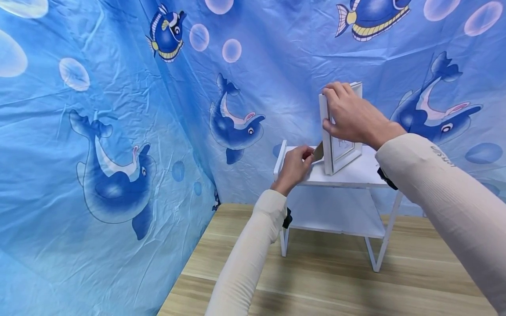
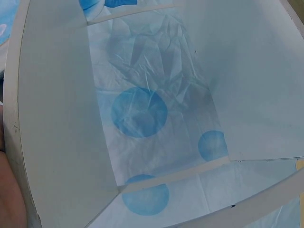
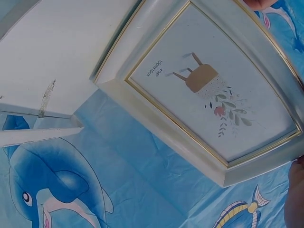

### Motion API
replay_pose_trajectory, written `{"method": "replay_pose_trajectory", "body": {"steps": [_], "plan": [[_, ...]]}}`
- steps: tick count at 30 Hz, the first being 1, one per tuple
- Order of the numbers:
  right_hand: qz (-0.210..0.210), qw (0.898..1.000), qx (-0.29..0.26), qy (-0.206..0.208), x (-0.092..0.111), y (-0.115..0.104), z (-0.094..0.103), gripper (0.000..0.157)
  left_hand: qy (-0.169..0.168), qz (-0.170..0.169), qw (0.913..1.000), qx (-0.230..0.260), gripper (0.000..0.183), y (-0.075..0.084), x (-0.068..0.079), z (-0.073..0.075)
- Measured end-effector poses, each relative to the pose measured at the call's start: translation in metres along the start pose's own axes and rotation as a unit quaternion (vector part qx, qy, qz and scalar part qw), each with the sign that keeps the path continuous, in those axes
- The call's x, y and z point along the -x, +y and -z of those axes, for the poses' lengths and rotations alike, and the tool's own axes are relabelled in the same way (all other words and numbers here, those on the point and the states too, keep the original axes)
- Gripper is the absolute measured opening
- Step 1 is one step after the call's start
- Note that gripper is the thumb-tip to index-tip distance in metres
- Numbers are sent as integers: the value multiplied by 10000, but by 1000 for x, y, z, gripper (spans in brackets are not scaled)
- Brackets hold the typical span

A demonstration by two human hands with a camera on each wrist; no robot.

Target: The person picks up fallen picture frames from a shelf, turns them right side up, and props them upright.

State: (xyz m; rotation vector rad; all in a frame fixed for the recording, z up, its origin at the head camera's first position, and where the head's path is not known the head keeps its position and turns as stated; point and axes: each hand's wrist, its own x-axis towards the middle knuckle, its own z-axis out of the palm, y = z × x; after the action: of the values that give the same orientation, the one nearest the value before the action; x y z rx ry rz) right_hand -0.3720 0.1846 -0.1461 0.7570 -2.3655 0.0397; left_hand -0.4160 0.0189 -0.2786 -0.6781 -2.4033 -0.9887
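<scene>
The right hand (image 1: 352, 113) grips a white, gold-trimmed rectangular picture frame (image 1: 342, 151) near its top; beside it, the left hand (image 1: 293, 167) pinches its thin brown flap (image 1: 318, 152).

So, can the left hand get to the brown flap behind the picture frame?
Yes, it looks like it: the left hand has its fingertips at the brown flap, and the picture frame, gripped by the right hand, leaves that side free.

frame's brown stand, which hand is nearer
Left: the left hand pinches the stand; the right hand is higher up, gripping the frame.
</scene>
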Motion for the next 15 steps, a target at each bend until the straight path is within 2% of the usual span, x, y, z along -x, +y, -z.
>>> {"method": "replay_pose_trajectory", "body": {"steps": [15], "plan": [[-46, 9994, -159, -294, 0, 2, 4, 65, -5, -109, 9999, -23, 20, -2, 0, 1]]}}
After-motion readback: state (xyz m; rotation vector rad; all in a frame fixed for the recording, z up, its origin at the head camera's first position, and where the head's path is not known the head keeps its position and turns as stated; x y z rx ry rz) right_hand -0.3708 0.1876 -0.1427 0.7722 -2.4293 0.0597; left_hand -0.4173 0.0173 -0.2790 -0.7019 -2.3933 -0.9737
